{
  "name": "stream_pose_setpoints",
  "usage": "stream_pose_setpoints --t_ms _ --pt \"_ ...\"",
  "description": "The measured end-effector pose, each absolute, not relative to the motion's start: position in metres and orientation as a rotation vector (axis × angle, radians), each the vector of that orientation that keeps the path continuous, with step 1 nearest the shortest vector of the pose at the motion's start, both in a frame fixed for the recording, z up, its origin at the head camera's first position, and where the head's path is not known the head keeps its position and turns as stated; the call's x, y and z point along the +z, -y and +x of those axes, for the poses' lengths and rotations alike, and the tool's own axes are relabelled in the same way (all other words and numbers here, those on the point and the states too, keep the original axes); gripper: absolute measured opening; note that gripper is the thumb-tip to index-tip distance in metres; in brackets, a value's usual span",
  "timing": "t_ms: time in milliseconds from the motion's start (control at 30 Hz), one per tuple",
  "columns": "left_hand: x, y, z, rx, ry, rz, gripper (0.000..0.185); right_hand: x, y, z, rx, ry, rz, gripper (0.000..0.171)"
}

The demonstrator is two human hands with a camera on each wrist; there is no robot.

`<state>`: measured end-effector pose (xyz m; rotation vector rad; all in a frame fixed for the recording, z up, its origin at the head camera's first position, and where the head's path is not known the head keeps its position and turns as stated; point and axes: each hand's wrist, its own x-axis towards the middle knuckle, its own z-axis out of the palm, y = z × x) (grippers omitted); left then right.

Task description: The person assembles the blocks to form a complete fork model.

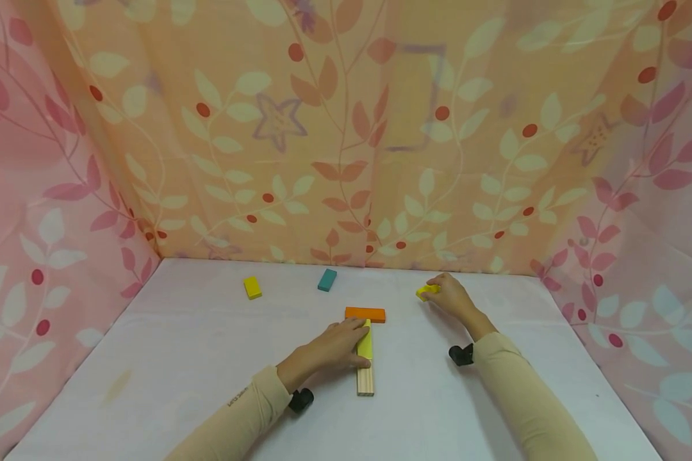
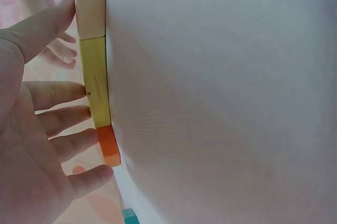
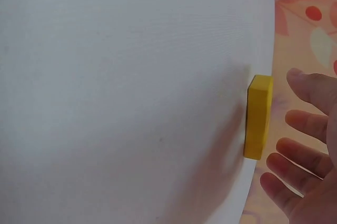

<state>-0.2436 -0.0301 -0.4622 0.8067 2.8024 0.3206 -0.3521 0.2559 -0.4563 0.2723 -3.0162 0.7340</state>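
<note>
Here, a person's left hand (image 1: 334, 349) rests with straight fingers against a lime block (image 1: 365, 342), steadying it end-to-end between an orange block (image 1: 365, 314) and plain wooden block (image 1: 365, 381); the right hand (image 1: 451, 296), fingers relaxed, hovers beside a yellow block (image 3: 259, 117) on the white table (image 1: 179, 358).

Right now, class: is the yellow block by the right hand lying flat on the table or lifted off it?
Lying flat. The yellow block rests on the white table, and the right hand has open fingers apart from it.

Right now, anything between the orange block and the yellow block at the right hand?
Nothing: in the head view only bare white table lies between the orange block and the yellow block at the right hand.
</note>
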Motion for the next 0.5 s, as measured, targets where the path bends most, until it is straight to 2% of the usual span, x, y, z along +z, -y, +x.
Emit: stream_pose_setpoints --t_ms 500 --pt "-0.4629 0.0289 -0.2476 0.307 -2.796 0.804 0.075 -0.467 -0.2541 -0.362 0.65 3.036 0.281 0.044"
